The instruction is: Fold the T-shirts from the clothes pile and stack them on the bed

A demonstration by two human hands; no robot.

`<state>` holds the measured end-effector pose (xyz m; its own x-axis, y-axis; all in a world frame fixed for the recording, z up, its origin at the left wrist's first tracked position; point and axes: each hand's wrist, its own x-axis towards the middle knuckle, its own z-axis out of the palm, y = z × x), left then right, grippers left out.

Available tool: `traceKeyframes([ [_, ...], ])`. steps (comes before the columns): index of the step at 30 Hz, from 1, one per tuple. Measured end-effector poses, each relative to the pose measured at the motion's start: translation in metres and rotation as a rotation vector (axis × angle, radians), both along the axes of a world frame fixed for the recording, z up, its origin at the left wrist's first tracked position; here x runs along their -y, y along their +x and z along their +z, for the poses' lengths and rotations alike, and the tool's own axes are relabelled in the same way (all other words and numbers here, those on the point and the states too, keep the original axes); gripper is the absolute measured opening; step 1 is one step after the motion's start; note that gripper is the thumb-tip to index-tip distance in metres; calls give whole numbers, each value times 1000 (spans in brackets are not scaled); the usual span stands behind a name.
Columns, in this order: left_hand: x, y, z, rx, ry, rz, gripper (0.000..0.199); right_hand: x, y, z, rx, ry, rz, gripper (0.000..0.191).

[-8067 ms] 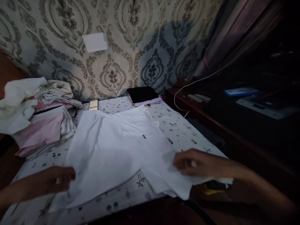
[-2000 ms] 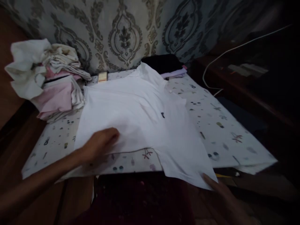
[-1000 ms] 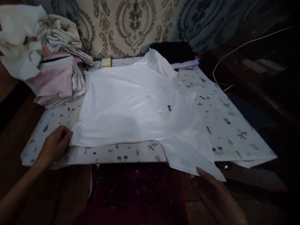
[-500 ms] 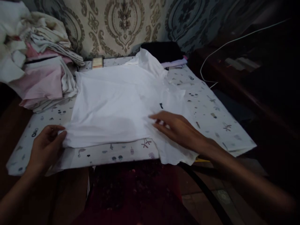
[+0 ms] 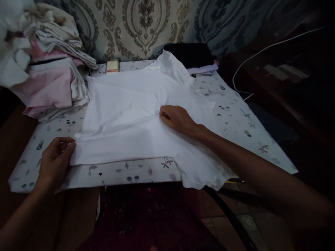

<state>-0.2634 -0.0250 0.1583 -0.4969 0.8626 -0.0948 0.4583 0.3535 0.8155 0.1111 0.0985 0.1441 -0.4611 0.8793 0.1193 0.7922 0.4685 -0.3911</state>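
A white shirt (image 5: 123,101) lies spread on a table with a patterned white cover (image 5: 110,174), its collar end to the right and one sleeve hanging over the near edge. At the shirt's near left corner, my left hand (image 5: 59,155) pinches the hem between thumb and fingers. My right hand (image 5: 178,120) is closed on the fabric near the shirt's middle, and creases run from it toward the left.
Folded pink and white clothes (image 5: 52,83) are heaped at the left. Dark folded cloth (image 5: 188,55) lies on lilac cloth at the back. A small box (image 5: 112,66) stands near the wall. A white cable (image 5: 243,62) crosses the dark surface at right.
My right hand has moved up and left and closed on the shirt, pulling creases into it. My left hand keeps its hold on the corner. The view has shifted slightly.
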Motion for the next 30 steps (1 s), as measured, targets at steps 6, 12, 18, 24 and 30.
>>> traceKeyframes([
  [6,1,-6,-3,-120,-5,-83,33,-6,-6,-16,-10,167,-124,13],
  [12,3,-9,-4,-329,18,-140,33,-3,-7,-23,50,132,-59,18],
  [18,12,-14,2,-451,-14,-201,39,72,8,2,-167,90,30,27],
  [24,16,-19,3,-407,-55,-280,34,177,47,-20,-83,212,76,42],
  [30,18,-32,5,-443,-116,-503,31,213,87,-62,-211,48,-187,33],
])
